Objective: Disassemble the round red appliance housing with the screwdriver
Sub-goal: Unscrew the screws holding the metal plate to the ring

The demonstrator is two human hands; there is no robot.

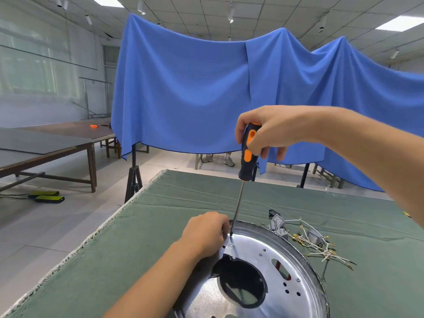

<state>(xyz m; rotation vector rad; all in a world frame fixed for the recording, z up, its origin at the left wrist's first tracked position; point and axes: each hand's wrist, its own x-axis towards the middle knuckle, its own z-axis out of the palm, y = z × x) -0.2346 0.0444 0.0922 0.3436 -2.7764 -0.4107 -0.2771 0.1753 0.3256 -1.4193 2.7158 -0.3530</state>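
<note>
Your right hand (270, 131) grips the screwdriver (247, 154); your left hand (206, 232), fingers curled, steadies the housing (263, 260). Wiring (314, 244) lies detached; one screw (231, 246) remains just beyond your left fingertips.

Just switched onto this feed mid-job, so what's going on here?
A person is taking apart a round appliance housing that lies on a green-covered table, its silver metal plate facing up. The right hand grips a black-and-orange screwdriver, held nearly upright with its tip at the plate's far edge beside a screw. The left hand rests on the rim there. Loose wires lie to the right.
</note>
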